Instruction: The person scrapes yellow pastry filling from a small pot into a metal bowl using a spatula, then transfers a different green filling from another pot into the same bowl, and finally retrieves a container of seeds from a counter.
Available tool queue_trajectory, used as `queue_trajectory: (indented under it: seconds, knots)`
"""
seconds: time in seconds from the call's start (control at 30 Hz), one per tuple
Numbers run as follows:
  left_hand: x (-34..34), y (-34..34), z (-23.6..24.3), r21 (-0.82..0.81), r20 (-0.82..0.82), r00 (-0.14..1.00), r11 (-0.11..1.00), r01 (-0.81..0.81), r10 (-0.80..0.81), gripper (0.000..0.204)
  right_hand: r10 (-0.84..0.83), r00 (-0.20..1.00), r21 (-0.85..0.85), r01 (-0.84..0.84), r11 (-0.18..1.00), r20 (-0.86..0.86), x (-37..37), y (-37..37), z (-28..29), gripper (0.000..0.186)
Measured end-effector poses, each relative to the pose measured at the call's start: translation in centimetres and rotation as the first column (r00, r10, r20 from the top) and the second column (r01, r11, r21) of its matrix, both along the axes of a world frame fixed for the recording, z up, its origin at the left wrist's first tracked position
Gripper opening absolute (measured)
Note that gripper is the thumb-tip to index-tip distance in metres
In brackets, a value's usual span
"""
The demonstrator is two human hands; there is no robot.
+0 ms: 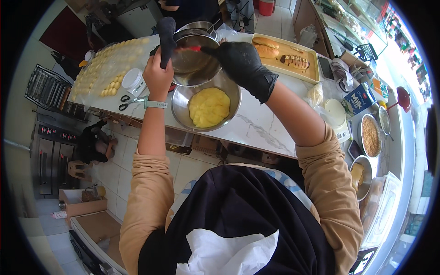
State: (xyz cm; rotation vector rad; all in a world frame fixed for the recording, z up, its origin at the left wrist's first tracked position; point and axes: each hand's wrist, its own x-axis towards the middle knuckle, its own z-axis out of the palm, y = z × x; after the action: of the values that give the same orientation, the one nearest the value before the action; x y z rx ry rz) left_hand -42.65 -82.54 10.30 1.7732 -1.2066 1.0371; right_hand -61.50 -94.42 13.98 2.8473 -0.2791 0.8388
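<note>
My bare left hand [158,75] is closed round the thick black handle [167,39] of a steel pan [195,75]. The pan is tipped on its side, its mouth facing me, above a wide steel mixing bowl [178,114]. Smooth yellow custard-like cream [209,107] lies in the bowl, and a thin film coats the pan's inside. In a black glove, my right hand [243,66] grips a red spatula [189,48], which reaches across the pan's opening. My fingers partly hide the spatula's handle.
Left on the counter are scissors [126,103], a white-lidded tub [133,79] and dough balls under plastic [107,59]. A tray [311,73] holds bread rolls at the far right. Crumbs fill a bowl [370,135] on the right. A person [95,144] crouches at left; others stand beyond.
</note>
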Motion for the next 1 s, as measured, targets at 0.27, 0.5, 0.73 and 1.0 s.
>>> queue_trajectory:
  seconds: [0.27,0.5,0.73,1.0]
  knots:
    - [-0.2,0.0,0.2,0.094,0.020,0.998,0.994,-0.053,0.052,0.033,-0.028,0.991,-0.030,0.024,0.999,-0.134,-0.8,0.5,-1.8,0.027]
    - [-0.7,-0.9,0.8,0.093,0.096,0.995,0.995,-0.030,0.021,0.034,-0.250,0.964,-0.223,0.224,0.949,-0.096,0.5,1.5,-0.6,0.023]
    - [-0.8,-1.3,0.3,0.048,0.091,0.995,0.998,-0.032,0.028,0.036,0.047,0.996,0.236,-0.030,0.971,-0.069,0.0,-1.4,-4.1,0.035]
    - [-0.4,-1.2,0.4,0.057,0.077,0.994,0.995,-0.078,0.073,0.032,-0.233,0.951,0.221,0.276,0.935,-0.204,-0.5,1.7,-3.7,0.033]
